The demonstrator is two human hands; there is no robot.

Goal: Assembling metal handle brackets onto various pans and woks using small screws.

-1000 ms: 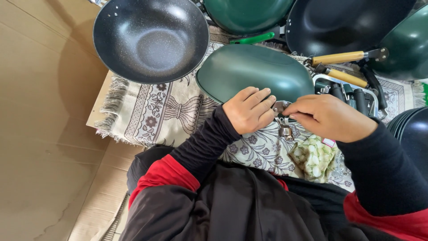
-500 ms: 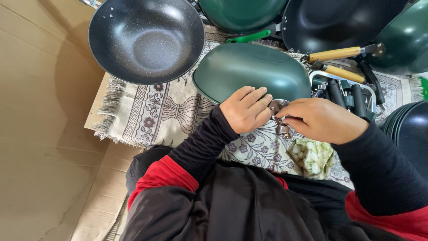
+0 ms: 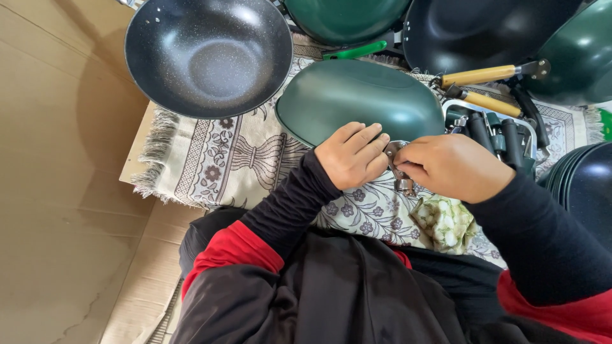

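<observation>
A green pan (image 3: 360, 102) lies upside down on a patterned cloth (image 3: 236, 159) in front of me. My left hand (image 3: 352, 156) rests curled against its near rim, fingers on a small metal bracket (image 3: 396, 153) at the pan's edge. My right hand (image 3: 454, 167) is closed around the same metal bracket from the right. A short metal piece (image 3: 405, 185) pokes out below my hands. What my fingers hold beyond this is hidden.
A dark speckled wok (image 3: 207, 54) sits at the upper left. More green and black pans (image 3: 478, 28) crowd the top. Wooden handles (image 3: 481, 75) and dark handles (image 3: 497, 130) lie right. A green patterned rag (image 3: 446, 223) lies by my right wrist. Cardboard (image 3: 57, 191) covers the left.
The view has shifted slightly; both hands stay together at the pan's rim with little visible movement.
</observation>
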